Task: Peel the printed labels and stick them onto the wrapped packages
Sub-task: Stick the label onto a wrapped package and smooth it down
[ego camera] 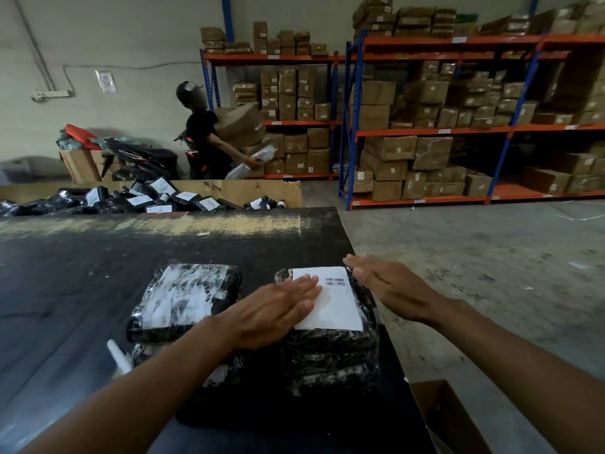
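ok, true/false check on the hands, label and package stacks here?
1. The left hand lies flat on the white rectangular paper label. True.
2. That label is on the left stack. False: it is on the right stack of black plastic-wrapped packages.
3. The right hand pinches a peeled label. False: its fingers are straight, pinching nothing.
4. Labelled black packages lie in the brown cardboard bin beyond the black table. True.

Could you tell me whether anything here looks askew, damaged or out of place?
The label lies flat and fairly square on the right-hand package, pressed by the flat left hand. The only damage I see is on the table: along its far edge the black surface is worn through to pale patches.
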{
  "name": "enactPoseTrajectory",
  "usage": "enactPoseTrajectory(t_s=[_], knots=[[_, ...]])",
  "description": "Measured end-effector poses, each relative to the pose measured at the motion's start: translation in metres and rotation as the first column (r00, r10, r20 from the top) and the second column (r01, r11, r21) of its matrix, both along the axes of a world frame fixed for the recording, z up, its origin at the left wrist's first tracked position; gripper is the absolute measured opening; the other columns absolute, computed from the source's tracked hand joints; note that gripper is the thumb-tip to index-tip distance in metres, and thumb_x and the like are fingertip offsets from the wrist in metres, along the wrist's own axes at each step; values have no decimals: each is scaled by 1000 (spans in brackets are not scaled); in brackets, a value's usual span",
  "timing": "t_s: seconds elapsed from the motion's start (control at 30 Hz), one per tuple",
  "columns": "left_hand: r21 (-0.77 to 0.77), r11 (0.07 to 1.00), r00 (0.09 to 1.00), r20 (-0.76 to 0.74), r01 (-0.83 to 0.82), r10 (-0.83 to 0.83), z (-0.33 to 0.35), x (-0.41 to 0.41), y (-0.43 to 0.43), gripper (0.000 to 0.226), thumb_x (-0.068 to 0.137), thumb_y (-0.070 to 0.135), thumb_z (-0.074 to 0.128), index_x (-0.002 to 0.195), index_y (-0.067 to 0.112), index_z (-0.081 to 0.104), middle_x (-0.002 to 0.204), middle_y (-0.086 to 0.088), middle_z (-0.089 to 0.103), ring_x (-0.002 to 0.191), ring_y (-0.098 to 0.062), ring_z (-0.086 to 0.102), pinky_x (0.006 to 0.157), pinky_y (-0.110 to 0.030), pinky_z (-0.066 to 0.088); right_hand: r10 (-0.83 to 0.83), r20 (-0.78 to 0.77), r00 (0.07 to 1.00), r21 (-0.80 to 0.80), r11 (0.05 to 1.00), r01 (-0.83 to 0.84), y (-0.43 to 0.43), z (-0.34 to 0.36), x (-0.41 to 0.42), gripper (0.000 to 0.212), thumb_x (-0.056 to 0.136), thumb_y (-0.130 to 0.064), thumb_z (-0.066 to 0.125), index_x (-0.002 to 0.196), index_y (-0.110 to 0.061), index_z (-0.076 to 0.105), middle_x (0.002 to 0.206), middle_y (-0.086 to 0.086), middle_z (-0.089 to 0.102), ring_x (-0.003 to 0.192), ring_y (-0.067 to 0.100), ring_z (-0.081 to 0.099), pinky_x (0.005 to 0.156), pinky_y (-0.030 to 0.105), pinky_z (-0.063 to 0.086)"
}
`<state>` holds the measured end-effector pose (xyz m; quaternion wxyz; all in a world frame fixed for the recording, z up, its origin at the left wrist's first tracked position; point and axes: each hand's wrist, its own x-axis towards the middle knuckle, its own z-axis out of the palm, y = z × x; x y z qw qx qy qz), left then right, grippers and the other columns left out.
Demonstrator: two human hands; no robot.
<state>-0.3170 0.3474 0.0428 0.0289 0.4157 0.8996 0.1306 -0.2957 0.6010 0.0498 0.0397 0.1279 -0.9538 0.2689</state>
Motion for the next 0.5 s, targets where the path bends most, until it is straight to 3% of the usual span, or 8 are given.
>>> enactPoseTrajectory(t_s=[0.2,0.27,0.37,0.5], knots=[[69,997,999,43,-20,17,-12,-5,-3,49,106,34,25,153,21,26,159,12,17,143,7,9,113,-6,0,101,27,995,109,989,-103,-10,-9,-29,46,107,-31,27,153,-24,29,160,-9,22,148,3,12,112,20,8],[77,996,998,48,-35,32,-14,-6,-3,49,106,36,25,152,21,28,159,11,19,144,6,11,119,-14,5,148,42,988,143,978,-153,-15,-12,-36,46,107,-29,27,153,-23,28,161,-8,22,148,4,12,115,22,8],[88,995,998,54,-47,43,-19,-5,-5,55,101,43,21,152,23,30,159,12,20,145,4,12,122,-27,12,217,75,973,214,950,-229,-7,-18,-39,46,107,-26,25,153,-23,28,160,-8,23,147,4,15,118,22,9],[95,994,997,66,-57,51,-22,-1,-4,56,100,44,20,152,25,29,159,14,19,145,5,10,122,-27,11,144,23,989,204,968,-145,10,-15,-38,47,103,-30,26,147,-21,41,155,-5,35,143,4,28,110,12,13]])
